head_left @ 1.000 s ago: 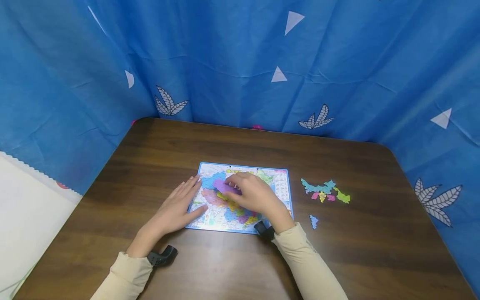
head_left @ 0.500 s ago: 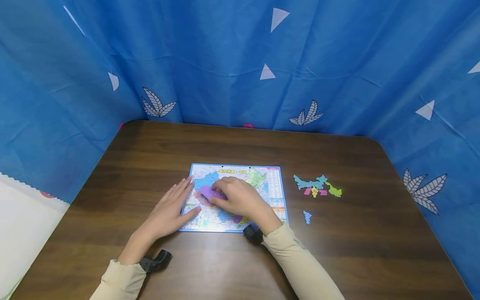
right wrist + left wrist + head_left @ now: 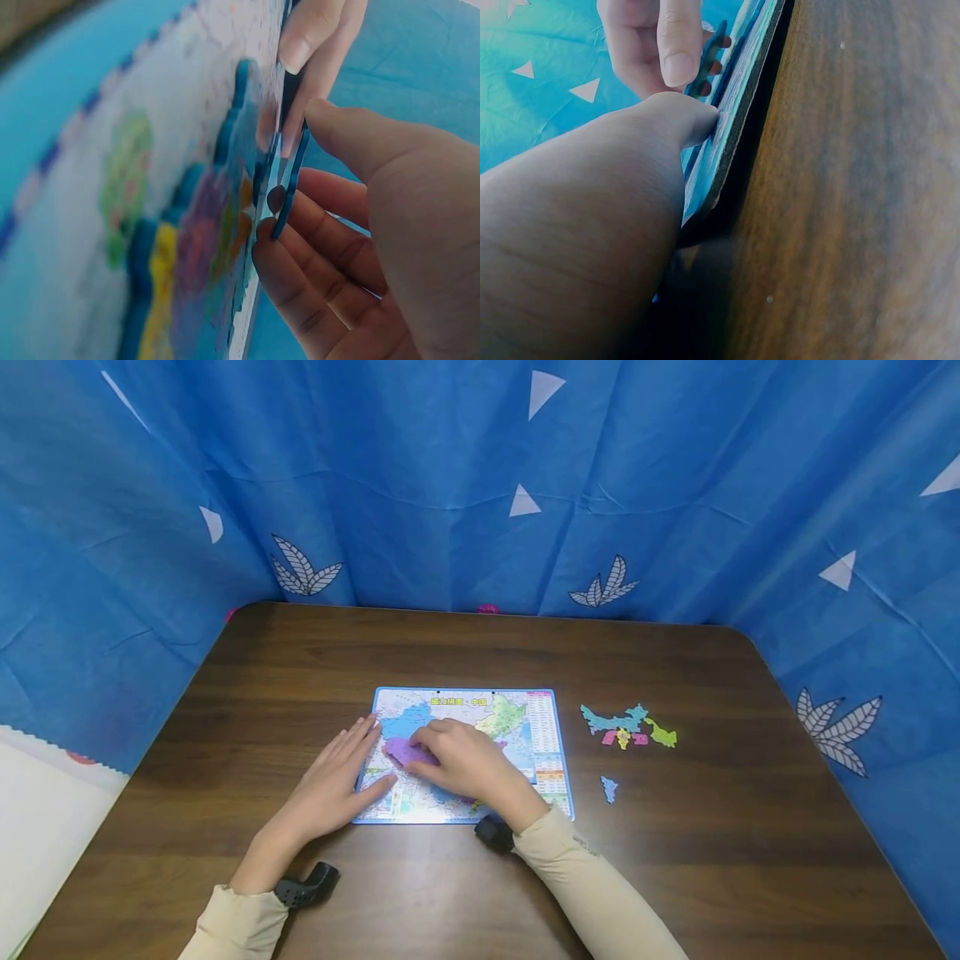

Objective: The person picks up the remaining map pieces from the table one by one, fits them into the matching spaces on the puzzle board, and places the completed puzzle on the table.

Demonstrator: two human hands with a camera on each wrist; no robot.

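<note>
A magnetic map puzzle board point(image 3: 517, 764) with a blue border lies flat on the table. My right hand point(image 3: 465, 764) pinches a purple puzzle piece point(image 3: 405, 752) between thumb and fingers over the board's left-middle part. In the right wrist view, the held piece's dark blue edge point(image 3: 294, 180) stands a little off the board, with fingertips around it. My left hand point(image 3: 330, 785) rests with straight fingers along the board's left edge, thumb spread onto its lower left. The left wrist view shows its thumb point(image 3: 697, 120) on the board's edge. My right hand hides the map's centre.
Right of the board lie a teal piece point(image 3: 615, 720), a green piece point(image 3: 662, 734), a small yellow piece point(image 3: 623, 739) and pink pieces point(image 3: 640, 739). A blue piece point(image 3: 609, 790) lies apart, nearer me. Blue curtains point(image 3: 450, 485) stand behind the brown wooden table point(image 3: 660, 877).
My right hand has carried the purple piece left and slightly toward me across the board. The left hand stays at the board's edge. The head view has shifted slightly.
</note>
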